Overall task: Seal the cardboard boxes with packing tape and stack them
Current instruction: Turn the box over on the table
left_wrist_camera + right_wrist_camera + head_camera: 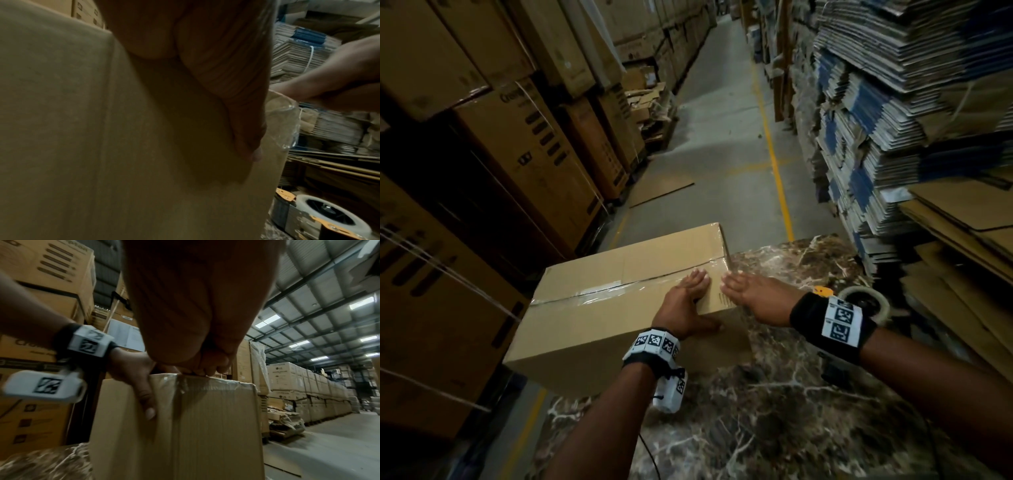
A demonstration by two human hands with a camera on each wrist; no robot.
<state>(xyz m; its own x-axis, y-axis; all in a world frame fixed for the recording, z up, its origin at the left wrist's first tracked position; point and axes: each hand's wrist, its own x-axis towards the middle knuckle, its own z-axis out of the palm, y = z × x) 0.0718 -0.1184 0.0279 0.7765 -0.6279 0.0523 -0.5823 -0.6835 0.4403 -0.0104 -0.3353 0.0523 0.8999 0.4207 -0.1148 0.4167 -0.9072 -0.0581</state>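
A brown cardboard box [619,274] lies on the marble table [791,394], its left part past the table's edge. Clear packing tape [592,291] runs along its top seam and folds over the right end [185,386]. My left hand [688,298] sits at the box's near right corner, with straight fingers on top and the thumb [246,129] flat against the side wall. Beside it, my right hand [750,291] presses flat fingers on the top edge where the tape bends. A tape dispenser [866,303] with its clear roll [329,216] lies on the table behind my right wrist.
Tall stacks of printed cartons [524,144] line the left. Bundles of flattened cardboard [876,137] and loose sheets [962,233] rise on the right. A concrete aisle with a yellow line [774,164] runs ahead, with a flat cardboard piece [661,188] on the floor.
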